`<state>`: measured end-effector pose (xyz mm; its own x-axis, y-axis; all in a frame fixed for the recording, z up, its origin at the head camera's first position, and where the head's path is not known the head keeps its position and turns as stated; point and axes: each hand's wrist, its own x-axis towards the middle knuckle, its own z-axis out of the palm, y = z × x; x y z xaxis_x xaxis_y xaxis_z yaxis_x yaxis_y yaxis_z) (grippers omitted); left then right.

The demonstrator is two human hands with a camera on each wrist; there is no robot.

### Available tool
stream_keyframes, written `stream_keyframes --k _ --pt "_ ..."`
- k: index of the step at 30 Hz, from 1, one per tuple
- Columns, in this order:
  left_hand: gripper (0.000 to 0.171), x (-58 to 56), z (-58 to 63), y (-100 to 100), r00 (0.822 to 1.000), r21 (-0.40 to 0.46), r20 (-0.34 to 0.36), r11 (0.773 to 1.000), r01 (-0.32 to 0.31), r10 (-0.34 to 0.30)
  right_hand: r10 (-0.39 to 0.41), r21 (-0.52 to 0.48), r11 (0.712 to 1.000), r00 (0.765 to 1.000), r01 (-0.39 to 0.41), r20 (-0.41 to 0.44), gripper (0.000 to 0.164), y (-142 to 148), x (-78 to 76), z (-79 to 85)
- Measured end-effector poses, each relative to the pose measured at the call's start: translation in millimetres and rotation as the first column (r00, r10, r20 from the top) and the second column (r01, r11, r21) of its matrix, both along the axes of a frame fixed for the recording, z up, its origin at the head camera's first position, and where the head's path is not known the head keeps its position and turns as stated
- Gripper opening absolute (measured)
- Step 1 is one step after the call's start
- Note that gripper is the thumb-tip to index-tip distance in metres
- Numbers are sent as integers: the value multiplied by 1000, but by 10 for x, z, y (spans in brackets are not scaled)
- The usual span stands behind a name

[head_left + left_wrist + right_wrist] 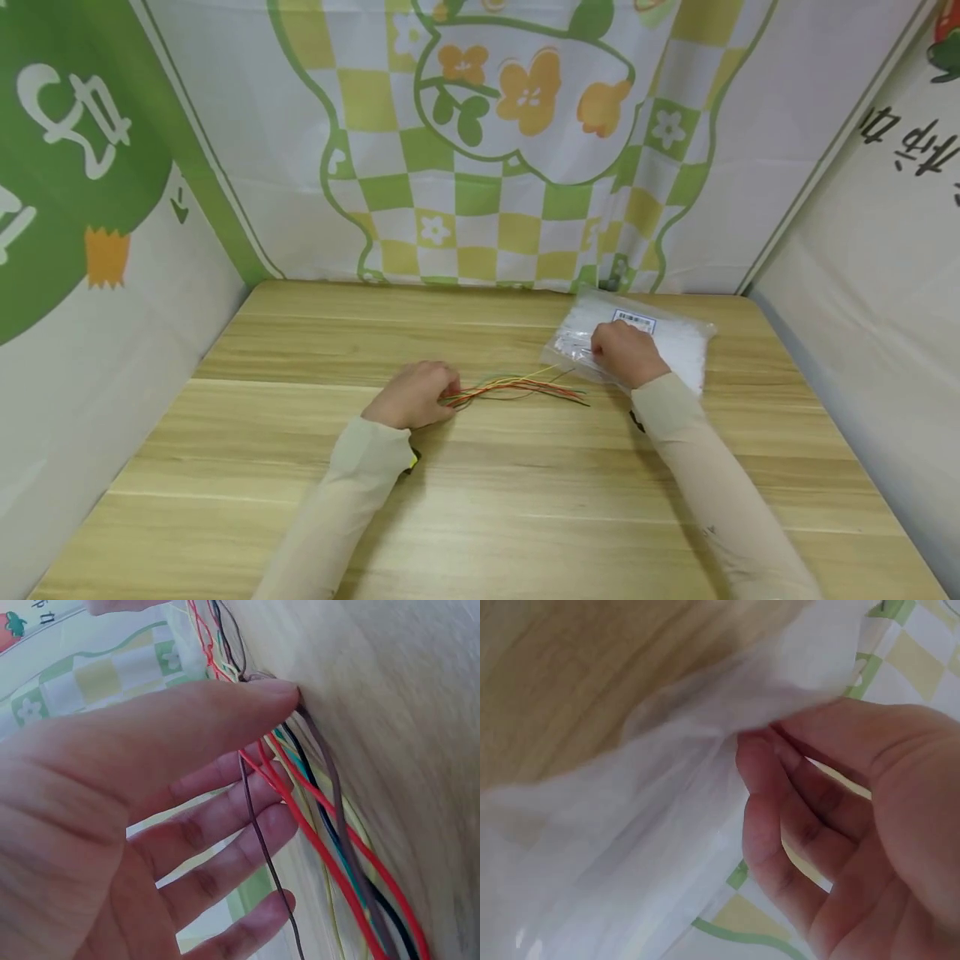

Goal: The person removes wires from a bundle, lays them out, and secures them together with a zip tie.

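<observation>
My left hand (417, 395) holds a loose bundle of thin wires (517, 387) at its left end, low over the table. In the left wrist view the thumb crosses red, black, teal, yellow and brown wires (341, 847), pinching them against the fingers; one brown strand runs down over the other fingers. At the back right, my right hand (627, 353) pinches the edge of a clear plastic bag (684, 343) with a white barcode label and white contents. Thumb and fingertips grip the crumpled film in the right wrist view, where the plastic (652, 817) partly hides the thumb tip.
Both hands work over a wood-grain table (480, 508). A printed curtain (495, 200) hangs along its back edge, and fabric walls stand at the left and right. The wires' free ends reach close to the bag's lower left edge.
</observation>
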<state>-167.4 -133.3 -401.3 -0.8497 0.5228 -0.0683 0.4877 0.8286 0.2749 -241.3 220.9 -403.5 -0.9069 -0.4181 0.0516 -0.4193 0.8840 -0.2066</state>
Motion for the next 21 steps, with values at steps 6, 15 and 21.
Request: stream_keyframes --k 6,15,21 --pt "18 20 -10 24 1000 10 2 999 -30 30 -56 75 996 998 54 25 45 -44 -42 -49" --pt "20 17 4 11 999 22 31 999 -41 40 -65 170 984 998 60 24 23 -36 -3 -15" --pt "19 5 -24 -7 999 38 30 999 -36 35 -74 202 977 996 64 41 15 17 62 37"
